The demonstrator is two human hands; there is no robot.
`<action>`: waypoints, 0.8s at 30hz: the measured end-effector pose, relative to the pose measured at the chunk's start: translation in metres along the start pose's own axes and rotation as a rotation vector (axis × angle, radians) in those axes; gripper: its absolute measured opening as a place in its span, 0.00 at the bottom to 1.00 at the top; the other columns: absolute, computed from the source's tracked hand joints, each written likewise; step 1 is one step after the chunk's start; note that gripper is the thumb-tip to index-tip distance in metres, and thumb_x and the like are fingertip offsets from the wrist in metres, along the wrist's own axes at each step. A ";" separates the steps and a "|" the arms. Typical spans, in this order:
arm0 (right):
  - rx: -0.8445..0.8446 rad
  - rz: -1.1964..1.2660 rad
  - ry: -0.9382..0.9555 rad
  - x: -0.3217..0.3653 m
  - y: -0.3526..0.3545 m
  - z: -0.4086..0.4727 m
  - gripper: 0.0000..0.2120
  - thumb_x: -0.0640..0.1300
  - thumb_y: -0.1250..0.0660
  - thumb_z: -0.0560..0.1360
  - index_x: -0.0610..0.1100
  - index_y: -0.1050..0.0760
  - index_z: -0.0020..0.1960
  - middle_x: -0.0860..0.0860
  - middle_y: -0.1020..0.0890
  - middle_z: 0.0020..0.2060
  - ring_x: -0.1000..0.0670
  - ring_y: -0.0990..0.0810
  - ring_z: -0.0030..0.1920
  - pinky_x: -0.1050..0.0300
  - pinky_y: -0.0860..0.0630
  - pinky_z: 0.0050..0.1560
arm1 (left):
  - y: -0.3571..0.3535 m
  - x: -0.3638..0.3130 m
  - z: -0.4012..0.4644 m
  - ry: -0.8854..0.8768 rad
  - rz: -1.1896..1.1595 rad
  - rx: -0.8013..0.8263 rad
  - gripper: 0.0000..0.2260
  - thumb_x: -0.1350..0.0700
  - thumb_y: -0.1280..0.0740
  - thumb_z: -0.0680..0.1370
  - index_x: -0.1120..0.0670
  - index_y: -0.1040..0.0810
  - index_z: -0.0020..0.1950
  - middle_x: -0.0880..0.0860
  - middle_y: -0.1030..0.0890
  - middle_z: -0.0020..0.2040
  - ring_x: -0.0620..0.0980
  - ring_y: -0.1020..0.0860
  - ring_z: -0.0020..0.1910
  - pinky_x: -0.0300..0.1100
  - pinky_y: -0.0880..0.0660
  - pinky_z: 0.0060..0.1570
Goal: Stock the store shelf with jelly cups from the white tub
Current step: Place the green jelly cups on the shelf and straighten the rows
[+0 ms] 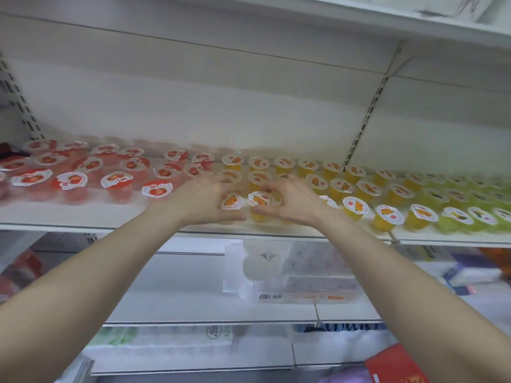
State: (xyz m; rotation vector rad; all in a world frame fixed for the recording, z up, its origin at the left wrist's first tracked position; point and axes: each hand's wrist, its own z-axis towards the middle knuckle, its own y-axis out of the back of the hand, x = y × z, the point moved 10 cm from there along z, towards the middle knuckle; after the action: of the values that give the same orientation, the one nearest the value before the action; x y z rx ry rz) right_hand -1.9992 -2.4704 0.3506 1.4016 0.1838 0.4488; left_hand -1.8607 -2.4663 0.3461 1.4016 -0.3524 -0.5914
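Hands together at the shelf (83, 217) front: our left hand (204, 200) cups one orange jelly cup (231, 202), our right hand (293, 201) another (260, 199). We should seat both upright, flush with the yellow row toward three o'clock. The white tub is out of view.

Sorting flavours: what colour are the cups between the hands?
Orange-yellow jelly cups, white lids; head view.
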 end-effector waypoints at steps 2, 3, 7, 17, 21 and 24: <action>0.000 -0.049 0.013 0.007 -0.004 -0.001 0.25 0.65 0.34 0.70 0.52 0.23 0.61 0.52 0.19 0.54 0.46 0.28 0.59 0.48 0.31 0.59 | -0.004 -0.003 -0.003 -0.011 0.090 -0.004 0.27 0.34 0.36 0.72 0.42 0.30 0.69 0.47 0.24 0.61 0.53 0.28 0.57 0.48 0.30 0.57; -0.005 -0.077 0.020 0.010 -0.005 -0.001 0.23 0.63 0.33 0.71 0.52 0.23 0.61 0.52 0.20 0.54 0.46 0.28 0.60 0.48 0.32 0.59 | -0.004 -0.003 -0.004 -0.012 0.104 -0.012 0.26 0.38 0.34 0.73 0.42 0.30 0.70 0.47 0.24 0.62 0.53 0.28 0.58 0.48 0.30 0.57; -0.022 -0.105 0.022 0.010 -0.006 -0.002 0.22 0.61 0.33 0.71 0.51 0.23 0.60 0.51 0.20 0.55 0.45 0.29 0.60 0.48 0.33 0.61 | -0.005 -0.003 -0.003 -0.011 0.064 -0.044 0.24 0.43 0.34 0.75 0.46 0.29 0.70 0.50 0.24 0.61 0.54 0.27 0.59 0.49 0.27 0.54; -0.142 0.016 -0.055 -0.016 0.021 0.007 0.27 0.67 0.42 0.74 0.51 0.25 0.64 0.54 0.18 0.54 0.47 0.24 0.56 0.49 0.28 0.55 | 0.024 0.014 0.019 0.040 0.010 -0.185 0.31 0.29 0.48 0.70 0.46 0.21 0.61 0.49 0.21 0.58 0.53 0.27 0.59 0.49 0.27 0.55; -0.166 0.016 -0.126 -0.052 0.037 0.035 0.18 0.58 0.38 0.77 0.50 0.23 0.61 0.50 0.18 0.53 0.45 0.23 0.55 0.48 0.26 0.56 | 0.038 0.035 0.057 0.168 -0.021 -0.150 0.18 0.43 0.36 0.76 0.46 0.24 0.64 0.51 0.24 0.63 0.54 0.29 0.61 0.46 0.29 0.57; -0.040 -0.094 -0.182 -0.067 0.031 0.066 0.18 0.57 0.40 0.78 0.51 0.26 0.65 0.50 0.19 0.57 0.45 0.24 0.58 0.48 0.28 0.59 | 0.025 0.050 0.089 0.264 0.055 0.006 0.18 0.45 0.37 0.78 0.46 0.28 0.67 0.51 0.25 0.64 0.54 0.28 0.62 0.49 0.28 0.60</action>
State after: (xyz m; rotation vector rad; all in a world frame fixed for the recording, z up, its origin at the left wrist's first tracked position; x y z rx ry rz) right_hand -2.0408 -2.5546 0.3832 1.3803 0.0916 0.2448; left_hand -1.8657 -2.5661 0.3789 1.4503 -0.1801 -0.3544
